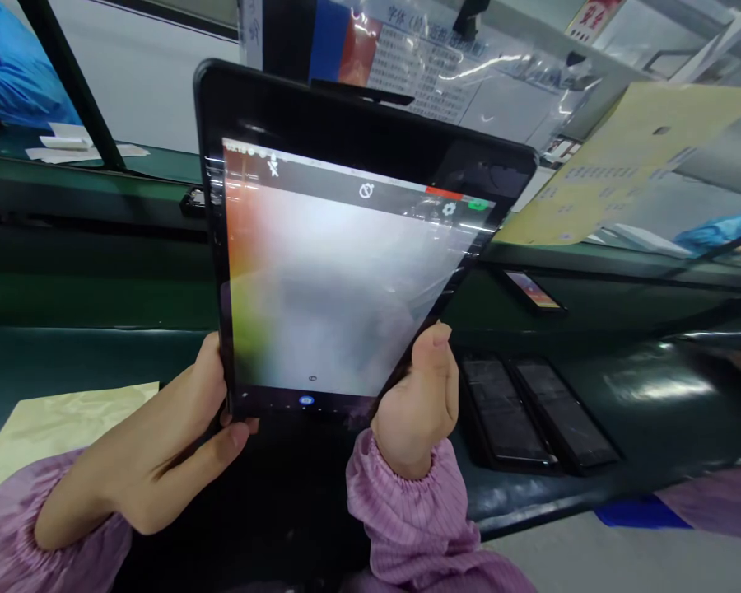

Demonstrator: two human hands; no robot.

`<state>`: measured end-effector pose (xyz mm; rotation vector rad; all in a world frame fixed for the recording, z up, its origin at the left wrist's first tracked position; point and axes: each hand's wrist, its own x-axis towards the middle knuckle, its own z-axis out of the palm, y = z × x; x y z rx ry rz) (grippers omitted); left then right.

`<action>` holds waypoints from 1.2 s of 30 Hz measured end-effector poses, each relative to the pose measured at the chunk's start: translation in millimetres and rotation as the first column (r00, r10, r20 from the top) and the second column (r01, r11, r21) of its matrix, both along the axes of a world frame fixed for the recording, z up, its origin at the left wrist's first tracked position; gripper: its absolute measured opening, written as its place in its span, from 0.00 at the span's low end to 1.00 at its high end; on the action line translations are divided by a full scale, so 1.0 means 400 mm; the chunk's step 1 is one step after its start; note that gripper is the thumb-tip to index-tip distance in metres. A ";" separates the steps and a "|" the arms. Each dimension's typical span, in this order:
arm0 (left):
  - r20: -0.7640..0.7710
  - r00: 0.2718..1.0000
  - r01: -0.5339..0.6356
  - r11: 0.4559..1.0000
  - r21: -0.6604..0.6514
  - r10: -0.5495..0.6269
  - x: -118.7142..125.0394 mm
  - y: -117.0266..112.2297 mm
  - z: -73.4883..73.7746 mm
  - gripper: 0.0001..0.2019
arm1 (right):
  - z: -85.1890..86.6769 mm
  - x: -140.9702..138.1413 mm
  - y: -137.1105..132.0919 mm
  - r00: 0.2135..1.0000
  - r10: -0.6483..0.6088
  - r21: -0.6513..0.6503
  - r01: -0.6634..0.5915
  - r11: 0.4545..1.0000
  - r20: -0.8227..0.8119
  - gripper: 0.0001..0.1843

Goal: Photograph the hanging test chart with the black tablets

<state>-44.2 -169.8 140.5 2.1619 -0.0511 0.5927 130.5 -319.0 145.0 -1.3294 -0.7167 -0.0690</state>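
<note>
up close, both bare hands hold a black tablet (pixel 346 255) raised and tilted in front of the person, its lit screen showing a blurry grey picture with a strip of small icons along the top. the left hand (pixel 160 461) is closed on the tablet's lower left corner, thumb lying along the bottom edge and the fingers tucked behind it. the right hand (pixel 420 403) clasps the lower right edge, thumb pressed up against the side of the screen, the rest of the fingers hidden behind. pink ribbed sleeves (pixel 407 519) cover both wrists.

just right of the right hand, below the tablet, two dark tablets (pixel 534 412) lie flat side by side on the green belt (pixel 654 395), close together; whether they touch i cannot tell. beyond them, further right and higher, a small phone (pixel 533 291) with a lit screen lies on the same green surface. left of the left hand, a yellow sheet (pixel 55 420) lies flat, near the wrist. above and right of the tablet, a large yellow paper (pixel 630 165) hangs tilted. behind the tablet's top edge hang printed notices in clear sleeves (pixel 426 66). far to the upper left, someone's blue sleeve (pixel 12 66) shows.
</note>
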 end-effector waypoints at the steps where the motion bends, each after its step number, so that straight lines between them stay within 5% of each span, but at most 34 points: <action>1: 0.014 1.000 0.005 0.999 -0.033 -0.004 -0.001 -0.002 -0.009 0.19 | 0.001 -0.003 0.001 1.000 -0.009 0.004 0.009 1.000 -0.012 0.32; 3: 0.025 1.000 -0.010 0.971 -0.239 0.017 0.003 -0.013 -0.029 0.23 | -0.005 -0.014 0.002 0.998 -0.017 0.026 0.019 0.999 -0.064 0.31; 4: 0.013 0.996 -0.075 0.907 -0.415 0.088 0.010 -0.023 -0.042 0.25 | -0.012 -0.021 0.003 0.994 -0.020 0.036 0.023 0.999 -0.105 0.31; 5: -0.027 0.980 -0.175 0.785 -0.594 0.198 0.019 -0.035 -0.056 0.27 | -0.021 -0.029 0.004 0.989 -0.025 0.033 0.030 0.999 -0.147 0.30; 7: -0.183 0.887 -0.372 0.421 -0.827 0.424 0.041 -0.063 -0.090 0.30 | -0.045 -0.038 0.005 0.977 -0.026 -0.038 0.018 0.999 -0.210 0.31; 8: -0.271 0.843 -0.422 0.260 -0.868 0.464 0.052 -0.077 -0.109 0.29 | -0.059 -0.035 0.005 0.977 0.000 -0.098 -0.021 0.995 -0.212 0.31; 10: -0.396 0.820 -0.457 0.056 -0.888 0.413 0.065 -0.102 -0.153 0.27 | -0.089 -0.005 -0.001 0.973 0.162 -0.238 -0.198 0.951 -0.165 0.31; 13: -0.600 0.760 -0.601 -0.081 -0.795 0.249 0.062 -0.121 -0.221 0.27 | -0.138 0.100 -0.034 0.919 0.390 -0.434 -0.374 0.820 -0.055 0.26; 15: -0.722 0.658 -0.712 -0.135 -0.689 0.216 0.050 -0.121 -0.261 0.27 | -0.174 0.188 -0.077 0.963 0.270 -0.509 -0.225 0.831 0.015 0.23; 17: -0.753 0.628 -0.750 -0.103 -0.653 0.197 0.035 -0.113 -0.297 0.26 | -0.211 0.266 -0.128 0.998 0.051 -0.549 -0.024 0.835 0.035 0.28; 19: -0.767 0.603 -0.788 0.011 -0.616 0.222 0.015 -0.103 -0.333 0.27 | -0.245 0.321 -0.175 0.998 -0.056 -0.652 0.033 0.757 -0.014 0.41; 22: -0.815 0.500 -0.864 0.239 -0.444 0.292 -0.031 -0.091 -0.383 0.31 | -0.288 0.359 -0.213 0.992 -0.071 -0.808 -0.046 0.587 -0.108 0.65; 26: -0.864 0.413 -0.871 0.401 -0.283 0.289 -0.084 -0.090 -0.396 0.35 | -0.330 0.372 -0.211 0.993 -0.044 -0.905 -0.082 0.418 -0.111 0.80; 29: -0.894 0.376 -0.863 0.445 -0.241 0.243 -0.087 -0.095 -0.346 0.37 | -0.346 0.379 -0.210 0.997 -0.022 -0.920 -0.053 0.389 -0.067 0.75; 33: -0.932 0.301 -0.883 0.428 -0.193 0.200 -0.072 -0.090 -0.280 0.37 | -0.343 0.384 -0.219 1.000 -0.012 -0.881 0.026 0.472 0.023 0.51; 36: -0.932 0.283 -0.913 0.362 -0.189 0.225 -0.074 -0.080 -0.269 0.38 | -0.332 0.375 -0.210 0.997 -0.022 -0.844 0.073 0.531 0.072 0.43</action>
